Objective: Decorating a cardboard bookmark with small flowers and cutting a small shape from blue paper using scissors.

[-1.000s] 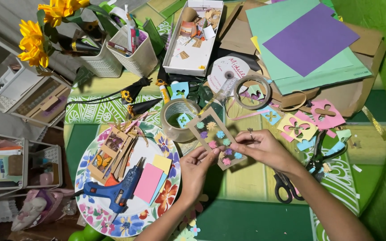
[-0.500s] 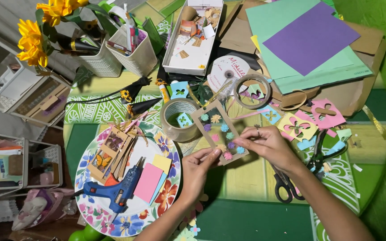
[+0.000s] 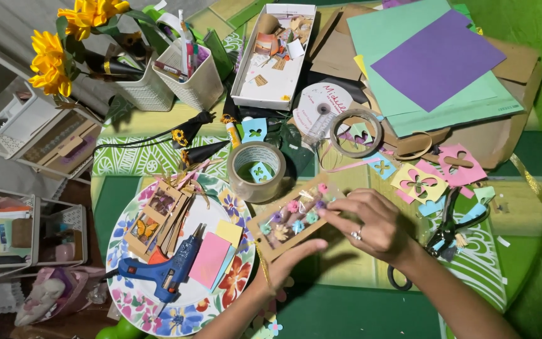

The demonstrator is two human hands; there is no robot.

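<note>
Left hand (image 3: 286, 263) cupped palm-up; right hand (image 3: 371, 223) arched, fingertips pressing down.

Single head view, looks steeply down from above on craft table (image 3: 346, 276), fairly near; both forearms enter from bottom edge, floor and shelves at left.

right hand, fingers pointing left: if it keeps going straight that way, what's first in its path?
Probably the small paper flowers on the cardboard frame that the right hand fingertips already touch; beyond them, the floral plate. Depth unclear.
</note>
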